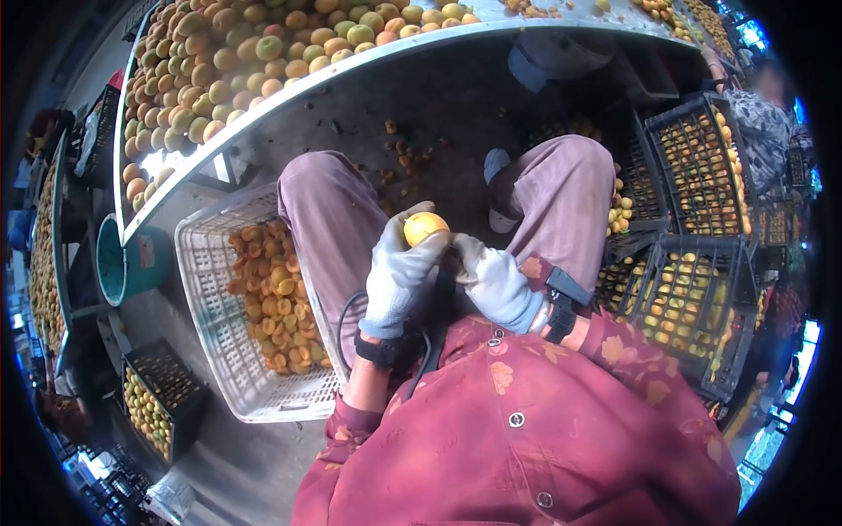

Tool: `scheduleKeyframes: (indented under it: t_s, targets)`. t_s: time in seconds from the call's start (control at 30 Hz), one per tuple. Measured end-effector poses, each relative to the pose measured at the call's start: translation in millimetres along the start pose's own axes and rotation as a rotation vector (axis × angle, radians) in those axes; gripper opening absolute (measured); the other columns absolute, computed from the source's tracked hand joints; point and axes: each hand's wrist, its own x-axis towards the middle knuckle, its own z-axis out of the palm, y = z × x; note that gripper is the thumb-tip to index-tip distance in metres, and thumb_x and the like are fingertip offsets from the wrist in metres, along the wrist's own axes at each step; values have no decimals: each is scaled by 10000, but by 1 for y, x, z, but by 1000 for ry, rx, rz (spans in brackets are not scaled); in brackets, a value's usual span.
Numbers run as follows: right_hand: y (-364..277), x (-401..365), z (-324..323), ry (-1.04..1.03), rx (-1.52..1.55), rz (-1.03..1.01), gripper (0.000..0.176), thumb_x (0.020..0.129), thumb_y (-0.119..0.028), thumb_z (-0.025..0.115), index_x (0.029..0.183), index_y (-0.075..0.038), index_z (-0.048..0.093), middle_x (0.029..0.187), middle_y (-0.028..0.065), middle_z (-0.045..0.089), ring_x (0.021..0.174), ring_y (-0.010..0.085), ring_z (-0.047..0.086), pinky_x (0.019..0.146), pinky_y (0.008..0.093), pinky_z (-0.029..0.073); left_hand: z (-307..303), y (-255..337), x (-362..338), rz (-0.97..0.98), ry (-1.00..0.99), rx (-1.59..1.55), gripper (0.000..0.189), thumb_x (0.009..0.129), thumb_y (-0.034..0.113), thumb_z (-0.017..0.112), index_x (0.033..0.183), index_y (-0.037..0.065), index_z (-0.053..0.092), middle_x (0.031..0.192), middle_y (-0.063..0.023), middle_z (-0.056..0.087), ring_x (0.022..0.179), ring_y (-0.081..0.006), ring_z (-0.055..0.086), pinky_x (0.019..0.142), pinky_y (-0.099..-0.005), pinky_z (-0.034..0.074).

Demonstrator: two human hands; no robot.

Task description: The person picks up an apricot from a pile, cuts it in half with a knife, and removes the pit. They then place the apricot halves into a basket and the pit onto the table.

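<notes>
A yellow-orange apricot (425, 227) is gripped in the fingers of my left hand (396, 279), which wears a white glove with grey fingertips. My right hand (500, 285), gloved the same way, is closed beside the fruit, its fingertips close to the apricot's lower right side. Anything it may hold is too hidden to make out. Both hands are between my knees. To their left, a white plastic crate (206, 329) contains many halved apricots (276, 302). Whole apricots (237, 66) are heaped on the metal-edged table (289, 98) in front.
Black crates (697, 171) of apricots are stacked at the right. A teal bucket (140, 263) stands under the table's left end, and another black crate (162, 394) of fruit sits at lower left. Fruit scraps (408, 158) litter the floor. A person (759, 131) is at far right.
</notes>
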Motion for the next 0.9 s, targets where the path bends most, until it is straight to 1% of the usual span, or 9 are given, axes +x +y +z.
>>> scheduleKeyframes:
  t_s: [0.07,0.3,0.43,0.53,0.6,0.73,0.8,0.83,0.9]
  targets:
    - [-1,0,2,-29,21,16,158,883,-168,607,982,-64,541,847,175,643,708,390,645,576,462,522,4,-2,-1,141,178,120,488,797,198,745,1210,5,568,965,-110,690,849,-167,670,776,-308,537]
    - [-7,6,-8,-115,32,90,155,899,-182,601,970,-58,542,815,211,642,739,413,640,587,482,519,10,5,-5,235,323,304,504,764,182,769,1177,-28,571,985,-130,690,847,-195,676,787,-316,540]
    - [-16,10,-13,-143,36,149,189,927,-238,579,982,-59,560,794,219,644,757,410,642,604,472,514,4,0,-2,299,294,261,510,753,159,783,1180,-27,576,1000,-123,689,840,-174,670,769,-302,543]
    - [-31,19,-34,-299,149,286,264,951,-311,547,1009,-54,574,798,234,641,777,409,640,631,473,503,3,3,-4,127,234,127,511,745,136,794,1179,-29,581,1008,-115,688,839,-145,663,751,-282,545]
    - [-31,29,-43,-523,431,527,323,957,-351,531,1025,-40,578,797,222,653,782,390,655,639,463,497,4,1,-4,160,219,6,512,743,128,799,1182,-25,583,1002,-107,688,839,-124,655,743,-266,544]
    - [-20,28,-35,-598,622,595,330,952,-359,544,1026,-41,590,790,195,668,757,346,677,622,439,500,3,-3,-4,187,229,1,493,760,135,783,1184,-20,583,995,-105,687,836,-130,655,754,-276,544]
    - [-19,23,-33,-333,109,169,264,933,-289,567,1030,-47,605,765,164,671,706,307,685,590,407,514,4,-5,-2,238,226,28,456,786,151,758,1179,-3,587,985,-103,686,829,-138,657,759,-282,542]
    - [-15,20,-31,-332,109,170,264,933,-289,567,1030,-47,605,765,164,671,706,307,685,590,407,514,5,-7,-2,238,224,29,456,786,151,758,1179,-3,587,985,-103,686,829,-138,657,759,-282,542]
    - [-9,13,-27,-145,-185,-135,223,904,-227,581,1036,-48,605,742,163,662,670,324,675,578,410,532,7,-7,0,143,171,128,429,804,166,738,1174,9,589,955,-92,683,825,-145,659,758,-285,540]
